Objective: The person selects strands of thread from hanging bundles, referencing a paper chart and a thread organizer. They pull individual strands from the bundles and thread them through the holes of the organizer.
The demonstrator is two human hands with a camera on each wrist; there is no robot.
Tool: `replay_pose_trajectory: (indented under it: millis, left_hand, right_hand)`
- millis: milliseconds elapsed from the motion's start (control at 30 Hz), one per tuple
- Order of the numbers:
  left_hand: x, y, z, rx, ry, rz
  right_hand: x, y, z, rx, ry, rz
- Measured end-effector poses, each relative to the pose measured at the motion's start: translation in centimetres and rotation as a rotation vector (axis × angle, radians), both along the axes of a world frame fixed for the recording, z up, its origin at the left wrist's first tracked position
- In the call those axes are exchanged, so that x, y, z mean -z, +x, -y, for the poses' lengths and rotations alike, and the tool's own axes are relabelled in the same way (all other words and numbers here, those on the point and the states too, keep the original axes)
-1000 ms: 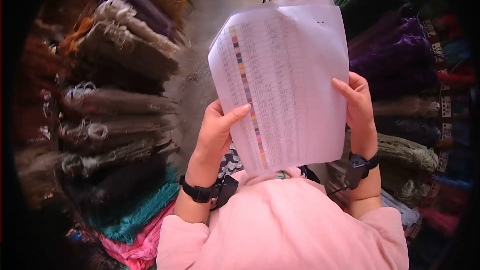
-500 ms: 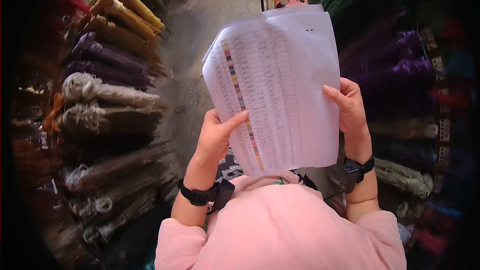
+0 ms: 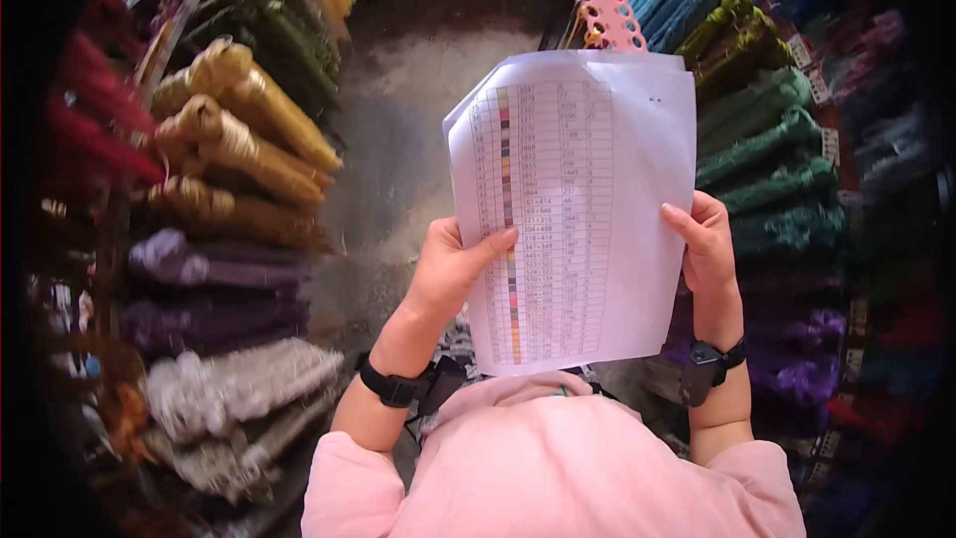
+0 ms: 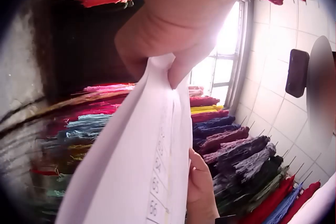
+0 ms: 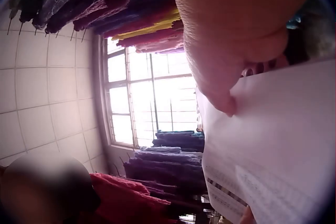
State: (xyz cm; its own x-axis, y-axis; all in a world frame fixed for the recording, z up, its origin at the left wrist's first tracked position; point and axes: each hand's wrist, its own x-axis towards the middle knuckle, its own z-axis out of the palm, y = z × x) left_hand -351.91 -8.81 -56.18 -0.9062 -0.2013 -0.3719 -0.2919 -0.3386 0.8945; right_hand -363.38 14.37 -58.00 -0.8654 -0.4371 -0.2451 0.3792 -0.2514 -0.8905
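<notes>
In the head view, my two hands hold a small stack of white paper sheets (image 3: pixel 637 269) in front of the pink shirt. The top sheet carries a printed table with numbers and a column of small colour swatches. My left hand (image 3: pixel 458 264) grips the left edge, thumb lying over the swatch column. At the right edge, my right hand (image 3: pixel 705 244) pinches the sheets with its thumb on top; its fingers are mostly hidden behind. Past the top of the sheets sticks out a pink strip with holes (image 3: pixel 609 10), threads hanging beside it; its lower end is hidden.
Hanks of yarn hang on both sides of the aisle: golden (image 3: pixel 244 134) and off-white (image 3: pixel 239 394) at left, green (image 3: pixel 767 174) and blue (image 3: pixel 687 0) at right. Between them runs a grey floor (image 3: pixel 398 100). A barred window (image 5: pixel 147 92) and tiled wall (image 5: pixel 47 92) appear in the right wrist view.
The yarn racks have slid down the head view as the person moves up the aisle. The sheets sit slightly lower and less tilted, and both hands keep their hold.
</notes>
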Motion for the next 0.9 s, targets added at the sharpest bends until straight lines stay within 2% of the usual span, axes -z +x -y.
replay_pose_trajectory:
  millis: [133, 200, 233, 333, 367, 433, 533, 600, 667, 733, 767, 900]
  left_hand:
    - [1.7, -8.5, 5.1, 0.056, -0.098, 0.006]
    - [3.1, -13.4, 8.0, 0.124, -0.491, 0.025]
    - [3.2, -16.0, 9.2, 0.161, -0.663, 0.008]
    - [4.7, -25.0, 13.8, 0.18, -0.815, -0.07]
    - [5.0, -28.5, 15.5, 0.216, -0.942, -0.129]
    - [7.3, -35.9, 18.6, 0.169, -0.821, -0.125]
    - [5.3, -44.6, 23.1, 0.177, -0.556, -0.174]
    - [3.9, -51.9, 24.4, 0.2, -0.339, -0.188]
    - [3.8, -58.9, 25.3, 0.189, -0.144, -0.215]
    - [4.2, -65.8, 27.0, 0.237, -0.073, -0.232]
    - [4.2, -68.9, 27.9, 0.274, -0.035, -0.231]
    - [4.2, -85.0, 30.2, 0.45, 0.066, -0.25]
  right_hand:
    - [2.4, -7.6, 3.4, -0.025, 0.086, 0.036]
    - [4.2, -12.5, 4.0, -0.082, 0.071, 0.098]
    - [4.6, -14.8, 4.6, -0.031, 0.107, 0.053]
    - [7.0, -23.1, 6.6, 0.109, 0.117, -0.047]
    - [8.3, -26.4, 6.7, 0.128, 0.13, -0.051]
    - [9.1, -34.2, 6.9, 0.172, 0.151, -0.063]
    - [5.5, -41.0, 9.1, 0.219, 0.335, -0.189]
    - [3.9, -47.4, 9.4, 0.273, 0.459, -0.385]
    - [1.7, -52.8, 9.6, 0.307, 0.54, -0.41]
    - [-0.2, -58.0, 9.9, 0.277, 0.573, -0.455]
    - [-0.4, -60.6, 9.7, 0.271, 0.678, -0.527]
    - [-2.5, -71.3, 8.3, 0.327, 0.8, -0.489]
